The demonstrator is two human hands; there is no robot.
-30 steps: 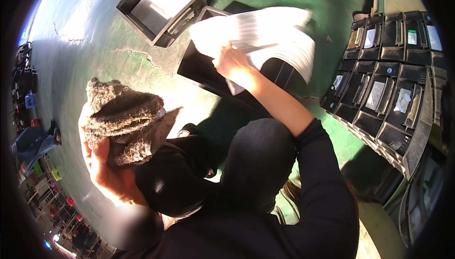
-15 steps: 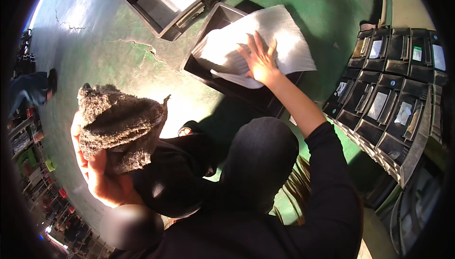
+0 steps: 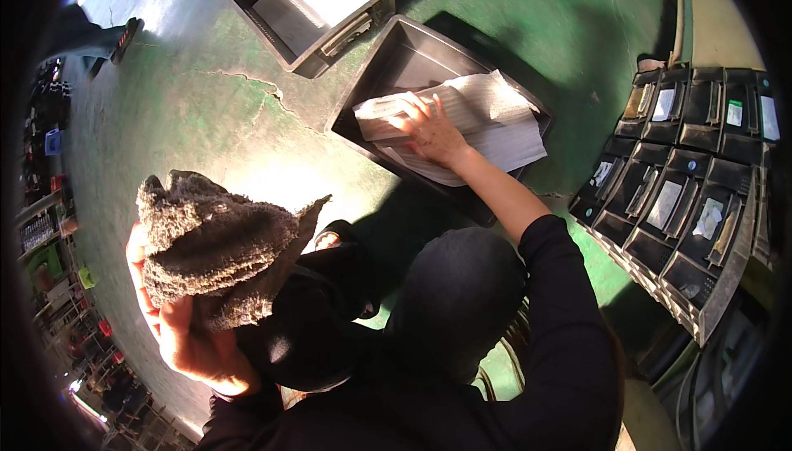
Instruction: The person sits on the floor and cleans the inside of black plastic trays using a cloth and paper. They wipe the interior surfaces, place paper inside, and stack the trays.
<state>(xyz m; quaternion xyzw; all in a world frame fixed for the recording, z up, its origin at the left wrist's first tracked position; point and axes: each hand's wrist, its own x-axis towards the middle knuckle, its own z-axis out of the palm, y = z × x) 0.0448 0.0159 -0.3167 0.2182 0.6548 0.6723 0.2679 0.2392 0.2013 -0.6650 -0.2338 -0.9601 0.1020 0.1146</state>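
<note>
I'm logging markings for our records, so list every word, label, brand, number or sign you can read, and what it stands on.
Nothing can be read in this view.
White labels on the black plastic crates at right: too small to read.
Green-and-white label on another crate there: also too small.
No writing shows on the white foam sheet or brown cloth.

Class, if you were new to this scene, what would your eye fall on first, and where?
The shaggy brown cloth held in the left hand, sunlit at the picture's left. Next, the pale ridged sheet under the right hand, lying across a dark open bin at upper centre. Rows of black bins fill the right.
</note>
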